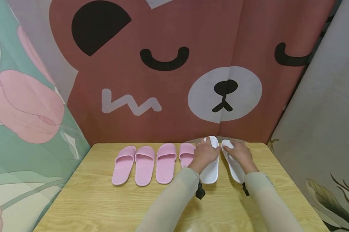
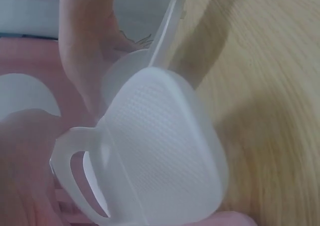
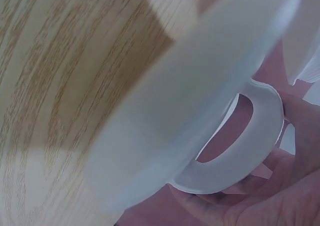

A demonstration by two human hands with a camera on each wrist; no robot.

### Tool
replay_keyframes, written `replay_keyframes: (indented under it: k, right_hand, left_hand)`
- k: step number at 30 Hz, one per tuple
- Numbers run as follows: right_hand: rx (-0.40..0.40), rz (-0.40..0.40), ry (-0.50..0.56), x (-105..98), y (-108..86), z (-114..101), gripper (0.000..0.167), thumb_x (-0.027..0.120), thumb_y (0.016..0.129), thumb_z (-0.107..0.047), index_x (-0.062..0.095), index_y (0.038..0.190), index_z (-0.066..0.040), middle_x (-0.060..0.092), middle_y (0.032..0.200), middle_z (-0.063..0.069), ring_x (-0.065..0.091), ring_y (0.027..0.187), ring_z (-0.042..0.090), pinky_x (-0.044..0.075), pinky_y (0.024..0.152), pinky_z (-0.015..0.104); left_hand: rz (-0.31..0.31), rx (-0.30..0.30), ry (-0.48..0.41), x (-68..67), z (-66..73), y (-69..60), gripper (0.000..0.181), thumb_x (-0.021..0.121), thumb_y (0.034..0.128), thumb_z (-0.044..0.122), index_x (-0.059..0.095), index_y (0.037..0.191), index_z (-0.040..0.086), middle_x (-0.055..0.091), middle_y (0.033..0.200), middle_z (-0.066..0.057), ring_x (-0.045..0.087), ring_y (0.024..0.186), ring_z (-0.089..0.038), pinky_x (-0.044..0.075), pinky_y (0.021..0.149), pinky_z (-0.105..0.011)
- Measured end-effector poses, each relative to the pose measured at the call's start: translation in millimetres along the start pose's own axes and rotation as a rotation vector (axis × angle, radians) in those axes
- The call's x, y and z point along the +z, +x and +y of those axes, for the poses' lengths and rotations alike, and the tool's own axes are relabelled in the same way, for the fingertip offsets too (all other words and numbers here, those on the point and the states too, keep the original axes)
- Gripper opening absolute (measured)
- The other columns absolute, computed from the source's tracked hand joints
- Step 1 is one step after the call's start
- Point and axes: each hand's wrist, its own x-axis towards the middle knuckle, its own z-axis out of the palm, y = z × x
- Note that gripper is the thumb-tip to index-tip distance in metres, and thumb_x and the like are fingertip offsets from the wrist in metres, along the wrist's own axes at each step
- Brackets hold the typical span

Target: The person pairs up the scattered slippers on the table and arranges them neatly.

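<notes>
Two white slippers are at the right end of a row. My left hand [image 1: 205, 155] grips the left white slipper [image 1: 210, 174] over its strap. The right white slipper [image 1: 233, 166] is held by my right hand [image 1: 240, 155], its toe tilted outward to the left. Seen from the left wrist, the slipper's textured footbed [image 2: 160, 151] faces the camera, tilted off the table. In the right wrist view the other slipper's sole edge [image 3: 185, 105] slants above the wood, with fingers [image 3: 250, 201] around its strap. Left of my left hand lies a pink slipper [image 1: 187, 155], partly hidden by that hand.
Three more pink slippers stand farther left: one at the end [image 1: 123, 166], a second [image 1: 145, 166] and a third [image 1: 166, 164]. All rest on a light wooden table [image 1: 99, 206]. A bear-print curtain [image 1: 168, 83] hangs at its back edge, with fabric on both sides.
</notes>
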Motion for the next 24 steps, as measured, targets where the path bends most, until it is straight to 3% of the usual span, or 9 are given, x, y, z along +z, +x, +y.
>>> replay_keyframes:
  k: [12, 24]
  right_hand:
    - [0.008, 0.024, 0.010, 1.5, -0.9, 1.4, 0.076, 0.051, 0.101, -0.052, 0.038, 0.153, 0.001, 0.033, 0.152, 0.038, 0.039, 0.131, 0.060, 0.038, 0.103, 0.067]
    - [0.013, 0.039, 0.027, 10.6, 4.1, 11.5, 0.075, 0.053, 0.100, -0.054, 0.040, 0.153, -0.002, 0.037, 0.149, 0.038, 0.044, 0.127, 0.060, 0.041, 0.099, 0.066]
  left_hand:
    - [-0.032, -0.026, -0.033, 17.5, 3.9, 4.2, 0.073, 0.045, 0.0980, 0.064, 0.041, 0.150, 0.013, 0.046, 0.140, -0.015, 0.045, 0.128, -0.035, 0.050, 0.091, -0.047]
    - [-0.057, -0.025, 0.039, 33.2, 6.6, 6.8, 0.074, 0.040, 0.0988, 0.067, 0.041, 0.150, 0.013, 0.044, 0.142, -0.015, 0.046, 0.126, -0.034, 0.051, 0.092, -0.045]
